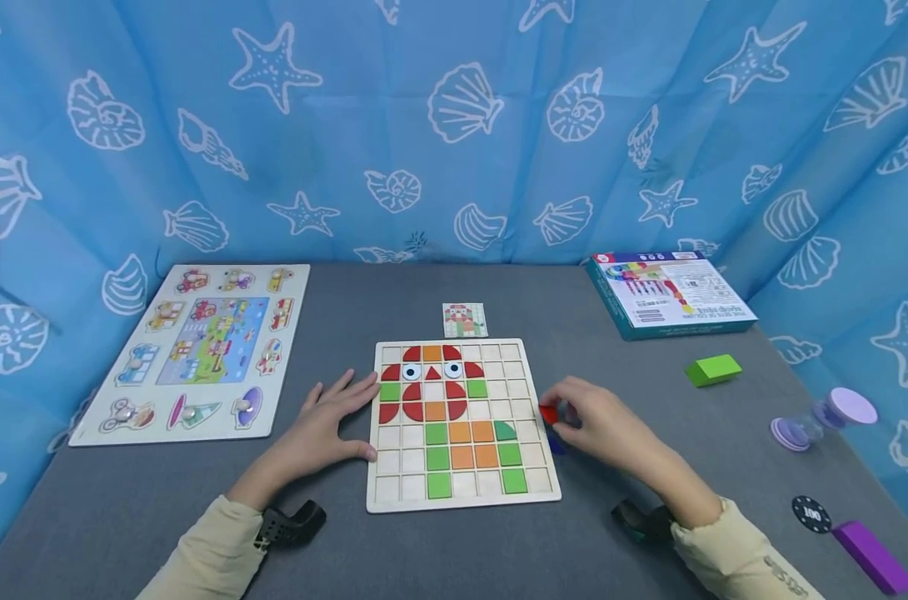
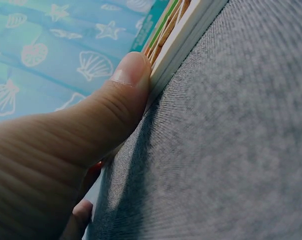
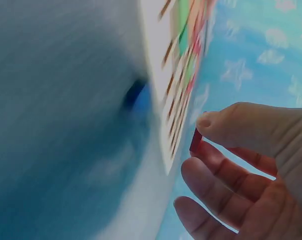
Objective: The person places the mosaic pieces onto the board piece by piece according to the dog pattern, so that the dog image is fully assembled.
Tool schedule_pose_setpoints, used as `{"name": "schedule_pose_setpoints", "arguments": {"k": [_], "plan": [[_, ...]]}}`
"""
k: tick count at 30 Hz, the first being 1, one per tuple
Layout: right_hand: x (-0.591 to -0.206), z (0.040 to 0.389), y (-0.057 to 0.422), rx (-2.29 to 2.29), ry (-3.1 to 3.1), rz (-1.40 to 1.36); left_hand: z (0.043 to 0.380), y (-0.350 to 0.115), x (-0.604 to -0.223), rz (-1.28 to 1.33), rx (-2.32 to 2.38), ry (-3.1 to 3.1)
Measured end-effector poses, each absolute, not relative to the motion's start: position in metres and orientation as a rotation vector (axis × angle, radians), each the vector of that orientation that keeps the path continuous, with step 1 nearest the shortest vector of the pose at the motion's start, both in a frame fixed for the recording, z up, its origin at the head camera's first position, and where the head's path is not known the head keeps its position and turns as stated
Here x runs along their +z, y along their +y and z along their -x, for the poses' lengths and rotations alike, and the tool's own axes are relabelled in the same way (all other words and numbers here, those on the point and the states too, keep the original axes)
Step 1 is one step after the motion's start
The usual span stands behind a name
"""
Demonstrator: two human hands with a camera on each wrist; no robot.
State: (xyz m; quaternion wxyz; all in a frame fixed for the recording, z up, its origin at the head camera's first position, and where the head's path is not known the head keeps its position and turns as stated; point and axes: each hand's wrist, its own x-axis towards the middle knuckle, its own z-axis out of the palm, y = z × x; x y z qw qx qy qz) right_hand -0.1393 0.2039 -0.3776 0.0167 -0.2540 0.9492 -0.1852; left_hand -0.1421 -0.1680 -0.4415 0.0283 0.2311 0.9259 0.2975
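A square wooden grid board (image 1: 465,504) lies on the table, its cells partly filled with red, orange, green and eye-marked pieces. Along the board's left edge rests my left hand (image 1: 315,429), fingers spread; in the left wrist view the thumb (image 2: 131,70) presses the board's side. My right hand (image 1: 604,425) pinches a small red piece (image 1: 548,414) between thumb and fingers just off the right edge. Its thin edge shows in the right wrist view, but its full shape is hidden. Below that hand a dark blue piece (image 1: 556,444) lies beside the board, partly covered.
A small pattern card (image 1: 464,320) lies behind the board. At left is a knobbed picture puzzle (image 1: 285,400). On the right are a flat box (image 1: 671,300), a green block (image 1: 713,370), a purple sand timer (image 1: 821,419), a black "100" disc (image 1: 811,514) and a purple block (image 1: 874,557).
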Motion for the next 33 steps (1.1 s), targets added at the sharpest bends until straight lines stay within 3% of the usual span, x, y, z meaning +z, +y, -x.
{"name": "schedule_pose_setpoints", "arguments": {"k": [12, 33], "plan": [[-0.383, 0.165, 0.133, -0.524, 2.811, 1.024, 0.141, -0.167, -0.442, -0.723, 0.925, 2.856], [-0.389, 0.169, 0.130, -0.498, 2.820, 0.994, 0.141, -0.168, -0.440, -0.731, 0.939, 2.856]]}}
